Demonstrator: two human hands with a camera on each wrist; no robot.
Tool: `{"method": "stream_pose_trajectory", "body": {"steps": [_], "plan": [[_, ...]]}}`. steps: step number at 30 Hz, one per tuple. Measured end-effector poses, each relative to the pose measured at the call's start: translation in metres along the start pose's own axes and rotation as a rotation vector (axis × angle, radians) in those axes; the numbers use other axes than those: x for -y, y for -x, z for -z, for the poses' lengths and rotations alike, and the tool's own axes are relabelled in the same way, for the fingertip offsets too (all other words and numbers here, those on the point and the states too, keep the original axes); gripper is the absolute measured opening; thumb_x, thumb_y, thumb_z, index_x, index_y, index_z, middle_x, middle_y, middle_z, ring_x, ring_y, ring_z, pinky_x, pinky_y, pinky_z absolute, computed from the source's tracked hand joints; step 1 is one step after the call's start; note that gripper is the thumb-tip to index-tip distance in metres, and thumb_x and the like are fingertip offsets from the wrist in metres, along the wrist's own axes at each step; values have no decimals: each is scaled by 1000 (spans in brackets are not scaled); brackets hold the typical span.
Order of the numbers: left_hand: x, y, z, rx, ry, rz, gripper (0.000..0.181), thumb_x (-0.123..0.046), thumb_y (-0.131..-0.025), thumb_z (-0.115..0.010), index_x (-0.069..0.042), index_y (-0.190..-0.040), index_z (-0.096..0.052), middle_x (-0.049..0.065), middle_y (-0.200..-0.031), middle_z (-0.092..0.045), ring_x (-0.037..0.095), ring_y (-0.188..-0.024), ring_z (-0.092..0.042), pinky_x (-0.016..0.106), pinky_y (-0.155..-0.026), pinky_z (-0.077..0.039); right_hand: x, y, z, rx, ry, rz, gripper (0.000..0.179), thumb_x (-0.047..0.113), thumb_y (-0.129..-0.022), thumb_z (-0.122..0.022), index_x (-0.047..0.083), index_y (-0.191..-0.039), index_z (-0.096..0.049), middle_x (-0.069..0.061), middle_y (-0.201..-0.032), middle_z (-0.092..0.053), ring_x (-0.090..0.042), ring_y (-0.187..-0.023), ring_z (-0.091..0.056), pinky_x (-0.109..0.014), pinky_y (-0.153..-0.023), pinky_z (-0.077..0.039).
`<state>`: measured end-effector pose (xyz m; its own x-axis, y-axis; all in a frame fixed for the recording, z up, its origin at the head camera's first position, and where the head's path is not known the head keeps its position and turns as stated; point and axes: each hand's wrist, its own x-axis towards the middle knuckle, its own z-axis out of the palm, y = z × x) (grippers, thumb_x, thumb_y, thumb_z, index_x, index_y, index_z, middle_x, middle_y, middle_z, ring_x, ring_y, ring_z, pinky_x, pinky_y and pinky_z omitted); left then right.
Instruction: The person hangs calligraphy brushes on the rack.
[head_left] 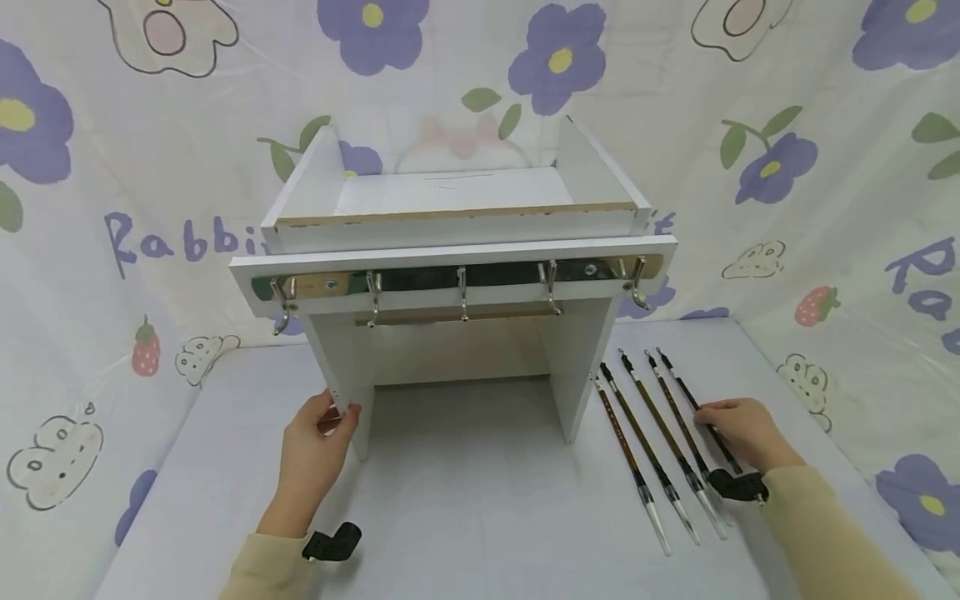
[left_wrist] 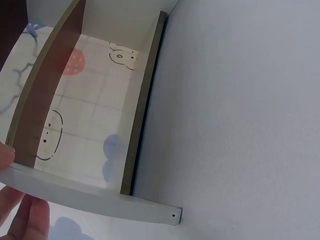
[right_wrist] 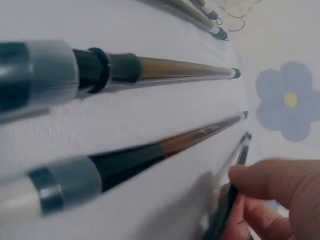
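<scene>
Pinching the dark brush (head_left: pixel 682 387) by the shaft between thumb and fingers of the right hand (head_left: pixel 742 427). Gripping the left side panel (head_left: pixel 341 358) of the white shelf unit (head_left: pixel 450 251) with the left hand (head_left: pixel 311 454): thumb at the inner face, fingers at the outer.

Location of the dark brush: outermost right in a row on the white table (head_left: pixel 480 517), just beside the other four brushes (head_left: pixel 657 417), well apart from the shelf unit. Looped end directed away from the body; near end partly hidden behind the black wrist camera (head_left: pixel 738 486). Resting on the table or slightly raised: cannot tell. Five metal hooks (head_left: pixel 462 292) fitted along the front rail of the shelf unit.

Step in hand, as judged: taking up the dark brush while steadying the shelf unit.

Next move, as judged: lift straight, clear of the neighbouring shaft. Pinch firmly enough to prevent rolling. Brace the side panel lightly, without tipping the shelf unit.
</scene>
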<state>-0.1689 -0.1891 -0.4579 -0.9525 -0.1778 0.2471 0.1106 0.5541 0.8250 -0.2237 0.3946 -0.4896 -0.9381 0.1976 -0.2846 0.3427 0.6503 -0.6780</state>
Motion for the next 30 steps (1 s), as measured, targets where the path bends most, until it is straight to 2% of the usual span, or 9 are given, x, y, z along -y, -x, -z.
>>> {"method": "stream_pose_trajectory", "body": {"steps": [5, 8, 12, 15, 23, 26, 30], "plan": [[-1, -3, 0, -9, 9, -11, 40, -25, -96, -61, -10, -132, -58, 10, -121, -61, 30, -103, -63, 44, -83, -55, 13, 12, 11, -25, 59, 86, 42, 21, -96, -56, -14, -119, -56, -33, -117, -55, -39, -99, -56, -46, -77, -50], [-1, -4, 0, -17, 13, -26, 39, -25, -96, -61, -10, -132, -58, 9, -120, -61, 29, -103, -63, 42, -82, -56, 22, 22, 17, -53, 83, 154, 42, 20, -99, -52, -14, -122, -54, -32, -115, -58, -38, -97, -57, -45, -75, -50], [0, -2, -1, -14, 9, -27, 39, -26, -96, -61, -11, -132, -58, 8, -120, -60, 30, -104, -63, 41, -81, -56, 35, 39, 20, -112, 123, 229, 41, 22, -101, -48, -11, -125, -52, -29, -112, -59, -35, -94, -57, -41, -71, -51], [0, 0, 0, -16, 3, -26, 39, -25, -96, -62, -11, -132, -59, 7, -120, -61, 30, -103, -63, 41, -80, -56, 47, 55, 20, -158, 144, 289, 41, 23, -102, -46, -10, -126, -51, -28, -113, -58, -38, -97, -56, -45, -72, -51], [1, 1, 2, -14, -4, -27, 37, -25, -96, -61, -12, -130, -60, 7, -119, -61, 30, -103, -63, 42, -81, -56, 69, 78, 18, -231, 120, 392, 41, 27, -103, -45, -6, -126, -52, -27, -117, -57, -44, -106, -54, -56, -77, -50], [1, 1, 1, -3, -5, -27, 38, -26, -96, -61, -12, -131, -59, 7, -120, -60, 29, -104, -62, 43, -81, -56, 73, 84, 19, -260, 95, 423, 40, 29, -102, -48, -4, -125, -54, -25, -114, -59, -42, -103, -55, -53, -75, -51], [1, 0, 0, -2, -8, -34, 38, -25, -96, -61, -12, -131, -59, 7, -119, -60, 28, -104, -62, 42, -81, -56, 80, 90, 19, -307, 63, 479, 38, 31, -100, -53, -1, -121, -59, -18, -107, -64, -30, -96, -58, -29, -74, -51]]}}
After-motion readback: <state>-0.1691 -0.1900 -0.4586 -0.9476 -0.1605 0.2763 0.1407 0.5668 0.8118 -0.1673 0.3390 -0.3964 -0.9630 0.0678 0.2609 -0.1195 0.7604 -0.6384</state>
